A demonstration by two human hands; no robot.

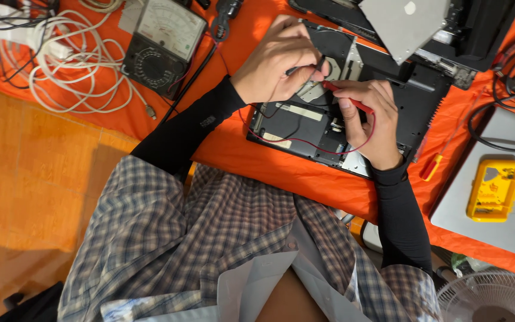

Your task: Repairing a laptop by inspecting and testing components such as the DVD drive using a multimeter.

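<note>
1. Left hand (275,62) closed around a black probe (300,69), pinched near the tip like a pen, presumably for fine control; tip down inside the opened laptop (341,113).
2. Right hand (371,122) closed on a red probe (346,99), thumb pressed along the shaft to steady it (a narrow, firm pinch).
3. Red probe lying with its long axis slanted from lower right to upper left, tip toward the black probe; both tips near each other over the metal plate in the middle of the laptop.
4. Red lead (305,143) looping slack across the laptop's front edge, loose enough not to tug the probes.
5. Analog meter (163,45) set face-up at upper left on the orange cloth (257,161), well apart from the hands, dial readable at a glance.
6. Screwdriver (439,158) and yellow case (495,191) parked at right, out of the way.
</note>
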